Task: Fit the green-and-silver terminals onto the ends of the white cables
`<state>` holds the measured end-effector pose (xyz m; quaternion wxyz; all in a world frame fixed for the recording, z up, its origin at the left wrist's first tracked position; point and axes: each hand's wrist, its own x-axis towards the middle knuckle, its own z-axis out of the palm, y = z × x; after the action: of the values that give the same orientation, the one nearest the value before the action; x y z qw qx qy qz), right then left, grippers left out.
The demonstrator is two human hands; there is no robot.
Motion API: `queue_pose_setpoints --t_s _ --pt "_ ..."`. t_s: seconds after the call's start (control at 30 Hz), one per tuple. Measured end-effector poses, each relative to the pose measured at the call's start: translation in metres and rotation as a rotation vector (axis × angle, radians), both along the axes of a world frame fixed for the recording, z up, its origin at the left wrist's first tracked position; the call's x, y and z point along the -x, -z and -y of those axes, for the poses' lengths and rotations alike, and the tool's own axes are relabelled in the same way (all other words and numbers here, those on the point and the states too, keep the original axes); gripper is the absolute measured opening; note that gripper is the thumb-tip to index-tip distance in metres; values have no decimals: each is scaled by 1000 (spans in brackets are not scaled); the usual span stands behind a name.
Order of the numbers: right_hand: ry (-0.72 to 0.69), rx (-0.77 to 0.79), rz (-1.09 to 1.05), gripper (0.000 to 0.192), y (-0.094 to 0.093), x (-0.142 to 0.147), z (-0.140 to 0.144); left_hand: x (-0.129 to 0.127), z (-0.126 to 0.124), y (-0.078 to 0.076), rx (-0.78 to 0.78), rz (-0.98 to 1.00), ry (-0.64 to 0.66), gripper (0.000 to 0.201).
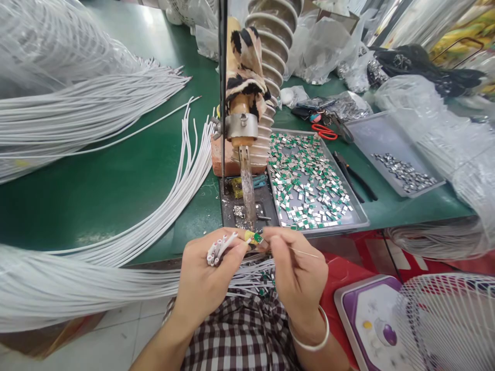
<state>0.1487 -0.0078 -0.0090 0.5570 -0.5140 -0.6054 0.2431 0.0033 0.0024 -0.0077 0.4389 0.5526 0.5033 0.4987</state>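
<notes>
My left hand (pixel 209 268) is closed around several white cables (pixel 220 250), whose cut ends stick up between the fingers. At its fingertips, by a bit of yellow finger covering (pixel 248 236), a small green circuit board (pixel 257 238) with a metal plug shows. My right hand (pixel 296 263) is pinched on a thin strand of solder wire (pixel 303 252), its fingertips close to the board. Just above both hands, a clamped soldering iron (pixel 247 190) points downward. Where the board meets a cable is too small to make out.
A tray (pixel 361 219) of small green boards lies right of the iron, with pliers (pixel 356 178), red-handled scissors (pixel 325 131) and a second tray (pixel 386 134) of metal parts beyond. Cable bundles (pixel 154 232) cover the left. A ribbed hose (pixel 273 62) stands behind; a fan (pixel 448 319) is lower right.
</notes>
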Motion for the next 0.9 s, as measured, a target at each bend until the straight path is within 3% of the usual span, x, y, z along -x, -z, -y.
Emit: queue_pose_setpoints --t_s 0.1,0.2,0.33,0.5,0.9 --pt "44 -119 135 28 -1 -4 1 1 0 -2 -5 -20 -6 24" --pt "26 -222 141 26 -3 -5 3 2 -1 -5 -14 -24 -10 23" --pt "63 -196 146 32 -6 -4 4 3 -3 -9 -5 -15 -9 23" --pt "42 -270 194 21 -13 -1 -1 2 -5 -12 -7 -18 -12 23" --pt "23 -288 207 23 -18 1 -4 5 -6 -13 17 56 -9 24"
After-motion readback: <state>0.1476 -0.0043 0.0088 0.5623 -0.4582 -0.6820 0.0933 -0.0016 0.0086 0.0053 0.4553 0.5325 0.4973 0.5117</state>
